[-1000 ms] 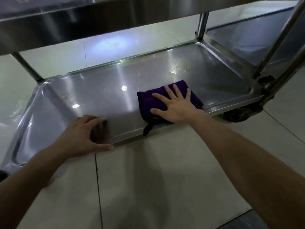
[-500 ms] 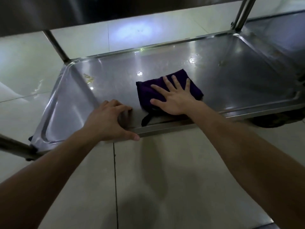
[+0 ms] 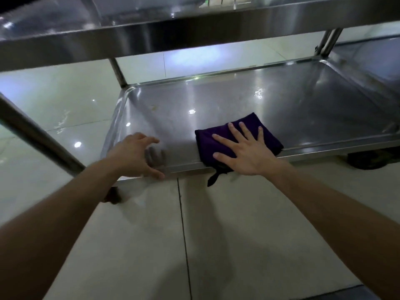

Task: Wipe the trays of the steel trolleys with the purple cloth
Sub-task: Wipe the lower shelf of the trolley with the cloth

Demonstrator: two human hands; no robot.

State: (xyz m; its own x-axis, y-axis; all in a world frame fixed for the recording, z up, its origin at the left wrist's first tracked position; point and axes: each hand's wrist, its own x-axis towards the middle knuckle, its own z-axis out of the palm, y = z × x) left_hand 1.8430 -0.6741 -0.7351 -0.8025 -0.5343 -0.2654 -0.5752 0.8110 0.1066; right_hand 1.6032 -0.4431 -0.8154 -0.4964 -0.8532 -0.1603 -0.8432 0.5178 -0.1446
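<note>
The purple cloth (image 3: pixel 205 141) lay folded into a rough rectangle on the lower tray (image 3: pixel 281 109) of the steel trolley, close against the front rim and a little right of its middle. Its long axis ran from near left to far right, slightly skewed to the rim, so that one corner pointed toward the far side of the tray. The near left corner overlapped the rim, and a dark loop (image 3: pixel 213 179) from the cloth hung down over the edge toward the floor (image 3: pixel 238 224).

The right hand (image 3: pixel 244 152) rested palm down on the cloth. Its grip was spread wide, with fingers straight and pointing away from the person and the thumb stretched out to the left. The heel of the hand sat over the rim, and the forearm reached in from the lower right.

The left hand (image 3: pixel 132 154) was at the same rim, near the tray's left end and well apart from the cloth. Its grip was clamped on the rim, with fingers arched over into the tray above their blurred reflection and the thumb along the outer lip. The forearm came in from the lower left.

The upper tray (image 3: pixel 173 33) spanned the top of the view. A wheel (image 3: pixel 368 160) showed under the lower tray's right end.
</note>
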